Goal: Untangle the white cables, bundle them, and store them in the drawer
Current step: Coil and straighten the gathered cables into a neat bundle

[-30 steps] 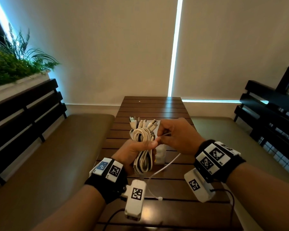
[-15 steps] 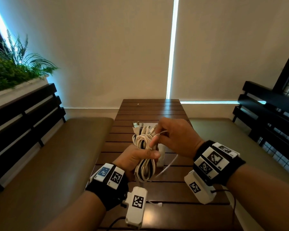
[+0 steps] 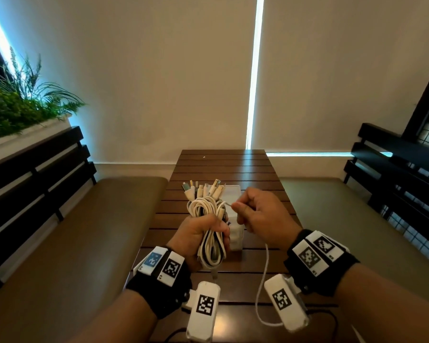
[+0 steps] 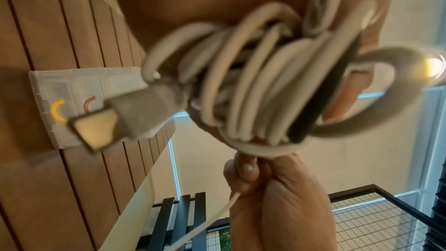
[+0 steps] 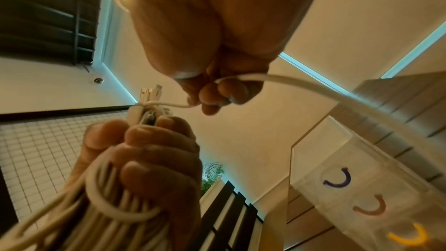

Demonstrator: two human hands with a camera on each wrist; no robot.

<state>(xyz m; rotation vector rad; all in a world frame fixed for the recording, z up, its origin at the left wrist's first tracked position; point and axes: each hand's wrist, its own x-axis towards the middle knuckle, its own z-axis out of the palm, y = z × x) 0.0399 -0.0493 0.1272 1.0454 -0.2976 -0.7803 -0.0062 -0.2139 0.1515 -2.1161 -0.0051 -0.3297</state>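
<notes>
A: Since half a second ago the right hand (image 3: 260,214) has drawn away to the right, pulling its thin cable (image 3: 262,276) taut off the bundle's top.

B: And the left hand (image 3: 198,240)?

A: Fisted round the white cable bundle (image 3: 206,209), upright above the table (image 3: 223,167), plugs up.

B: The right's grip?

A: Pinching that cable. The small drawer unit (image 5: 357,188) stands just behind.

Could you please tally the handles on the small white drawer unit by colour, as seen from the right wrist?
Purple handle: 1
Reddish-brown handle: 1
Yellow handle: 1
Total: 3 handles on the drawer unit
</notes>
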